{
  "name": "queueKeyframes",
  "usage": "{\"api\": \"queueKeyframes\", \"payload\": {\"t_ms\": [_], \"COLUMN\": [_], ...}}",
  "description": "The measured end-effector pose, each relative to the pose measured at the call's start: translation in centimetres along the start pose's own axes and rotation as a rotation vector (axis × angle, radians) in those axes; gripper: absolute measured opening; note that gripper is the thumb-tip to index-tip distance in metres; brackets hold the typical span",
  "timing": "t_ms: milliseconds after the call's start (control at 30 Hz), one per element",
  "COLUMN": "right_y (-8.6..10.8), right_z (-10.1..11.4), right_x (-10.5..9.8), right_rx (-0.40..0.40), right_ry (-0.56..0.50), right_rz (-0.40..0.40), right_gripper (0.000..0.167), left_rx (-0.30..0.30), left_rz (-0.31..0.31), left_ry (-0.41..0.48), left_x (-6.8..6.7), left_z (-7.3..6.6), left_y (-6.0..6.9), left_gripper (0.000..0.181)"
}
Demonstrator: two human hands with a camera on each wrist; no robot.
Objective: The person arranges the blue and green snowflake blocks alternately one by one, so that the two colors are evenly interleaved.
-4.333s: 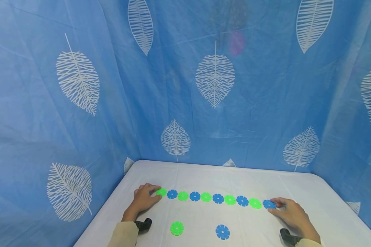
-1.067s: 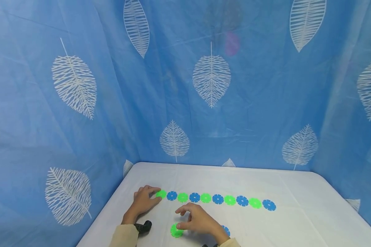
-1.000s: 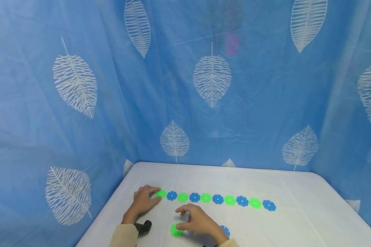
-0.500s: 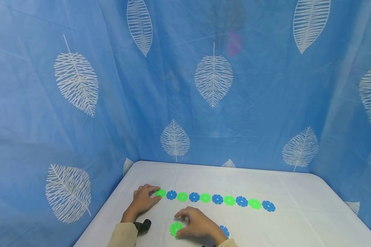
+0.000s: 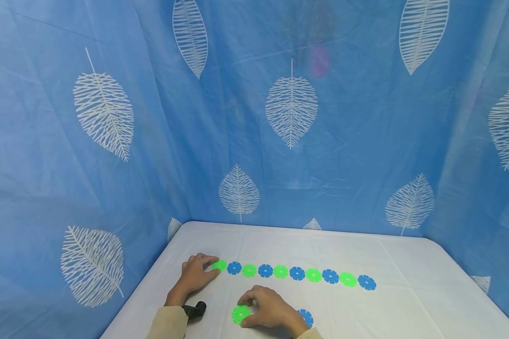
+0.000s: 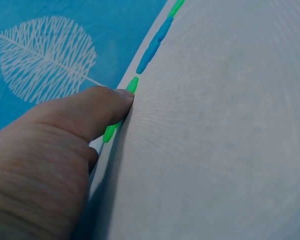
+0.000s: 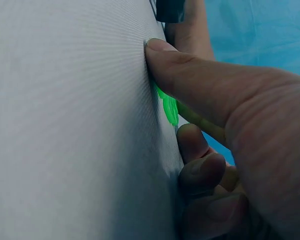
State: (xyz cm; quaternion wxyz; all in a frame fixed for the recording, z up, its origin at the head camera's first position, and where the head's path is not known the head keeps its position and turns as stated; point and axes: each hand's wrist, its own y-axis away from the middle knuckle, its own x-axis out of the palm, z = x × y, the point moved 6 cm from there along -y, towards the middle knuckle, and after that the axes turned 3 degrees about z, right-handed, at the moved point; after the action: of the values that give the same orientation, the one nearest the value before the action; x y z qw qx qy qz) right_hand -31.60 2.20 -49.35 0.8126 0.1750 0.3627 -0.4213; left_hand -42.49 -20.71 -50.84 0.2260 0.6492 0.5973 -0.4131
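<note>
At the left end of a row, my left hand (image 5: pixel 194 275) pinches a green interlocking disc (image 5: pixel 219 266) by its edges, thumb nearer me. The left wrist view shows the thumb covering the middle of that disc (image 6: pixel 134 84). Nearer me, my right hand (image 5: pixel 270 308) has thumb and index finger on opposite edges of another green interlocking disc (image 5: pixel 240 314), which lies on the white cloth. From the right wrist this disc (image 7: pixel 170 109) shows only partly, between thumb and curled fingers. Beside the right wrist, a blue interlocking disc (image 5: pixel 307 318) is partly covered.
The row runs rightward with alternating colours, from a blue disc (image 5: pixel 234 268) near my left hand to the last blue disc (image 5: pixel 366 282). A white cloth covers the table (image 5: pixel 407 301). Blue leaf-patterned curtains (image 5: pixel 343 141) stand behind and at the sides.
My right hand has left the blue disc at the row's right end, come over to the loose green disc and brought thumb and finger onto its edges. The left hand stays put.
</note>
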Motion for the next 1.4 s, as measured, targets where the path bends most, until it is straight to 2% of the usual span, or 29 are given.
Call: {"api": "queueKeyframes", "payload": {"t_ms": [467,867,1100,1267,1400], "right_y": [-0.2,-0.3,-0.3,-0.4,-0.3], "right_z": [-0.3,-0.1,0.1,0.4,1.0], "right_x": [0.2,0.4,0.1,-0.1,-0.7], "right_rx": [0.003,-0.068,-0.082,-0.146,-0.240], "right_ry": [0.040,0.117,0.163,0.158,0.149], "right_rz": [0.004,0.015,0.008,-0.028,-0.102], "right_gripper": [0.038,0.036,0.037,0.038,0.033], "left_rx": [-0.004,-0.003,-0.001,0.004,0.004], "left_rz": [0.002,0.004,-0.002,0.000,-0.007], "left_ry": [0.017,0.016,0.010,0.009,-0.005], "left_x": [-0.2,-0.2,-0.2,-0.1,-0.3], "left_z": [-0.3,-0.3,-0.1,0.0,0.0], "left_y": [0.2,0.2,0.1,0.1,0.0], "left_gripper": [0.036,0.036,0.036,0.036,0.036]}}
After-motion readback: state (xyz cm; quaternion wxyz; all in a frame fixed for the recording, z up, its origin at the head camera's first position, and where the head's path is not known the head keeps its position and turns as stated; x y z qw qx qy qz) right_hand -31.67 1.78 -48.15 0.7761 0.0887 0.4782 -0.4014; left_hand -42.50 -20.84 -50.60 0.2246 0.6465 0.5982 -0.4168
